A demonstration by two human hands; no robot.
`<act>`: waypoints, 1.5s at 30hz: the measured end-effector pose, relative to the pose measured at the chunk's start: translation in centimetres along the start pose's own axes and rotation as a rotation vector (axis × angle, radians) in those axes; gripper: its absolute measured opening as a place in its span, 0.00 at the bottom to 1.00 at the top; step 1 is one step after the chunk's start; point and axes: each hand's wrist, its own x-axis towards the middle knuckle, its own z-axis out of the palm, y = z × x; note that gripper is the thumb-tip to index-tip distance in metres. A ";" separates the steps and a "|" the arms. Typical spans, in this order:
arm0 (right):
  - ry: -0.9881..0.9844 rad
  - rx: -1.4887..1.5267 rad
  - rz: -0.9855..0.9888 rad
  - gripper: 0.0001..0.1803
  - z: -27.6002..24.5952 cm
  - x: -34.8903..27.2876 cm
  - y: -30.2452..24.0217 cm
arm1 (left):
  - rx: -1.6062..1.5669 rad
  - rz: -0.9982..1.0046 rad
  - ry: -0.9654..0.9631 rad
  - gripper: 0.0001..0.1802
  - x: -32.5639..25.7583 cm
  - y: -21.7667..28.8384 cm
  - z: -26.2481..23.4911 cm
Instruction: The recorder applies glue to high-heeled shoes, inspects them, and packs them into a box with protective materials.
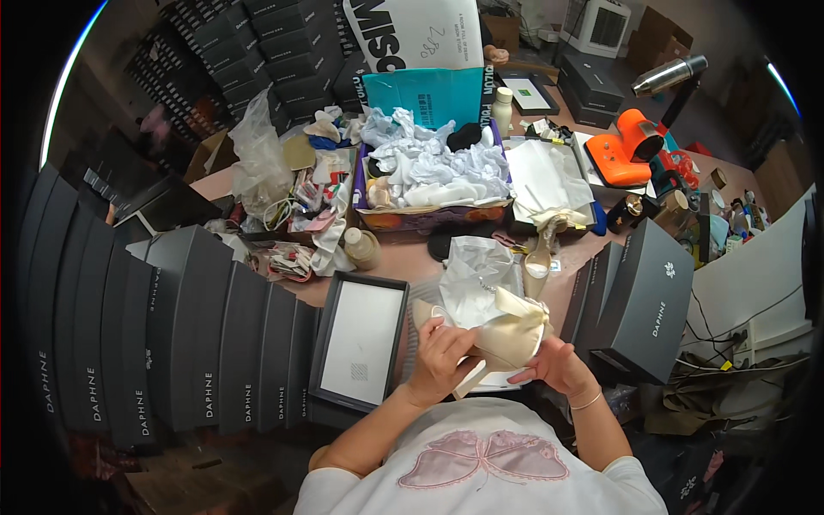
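A cream shoe (505, 342) with a large bow and a block heel is held up in front of my chest. My left hand (442, 359) is closed round its left part. At the shoe's right side, my right hand (558, 367) has its thumb and fingers against the edge, the fingertips partly hidden under it. Another cream shoe (538, 264) with a bow lies on the table beyond, beside crumpled translucent wrapping (481, 273). To the left of my left hand lies an open dark box part (359, 339) with a white inside.
A purple box (429, 219) of crumpled white paper stands mid-table. Dark shoe boxes line the left (184, 326) and right (639, 300). Farther right sit an orange device (622, 154) and a stack of white sheets (545, 176); a cream bottle (360, 247) stands left.
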 end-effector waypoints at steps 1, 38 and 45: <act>0.058 -0.055 0.009 0.25 0.1 -0.3 0.4 | 0.114 0.133 -0.051 0.26 0.1 0.1 -0.1; -0.038 0.101 -0.139 0.49 -4.9 -7.9 -0.8 | -0.006 -0.231 -0.020 0.06 13.1 -5.0 4.7; 0.086 0.412 -0.170 0.36 -1.9 -4.1 0.8 | -0.285 -0.103 0.049 0.11 6.4 2.4 -0.5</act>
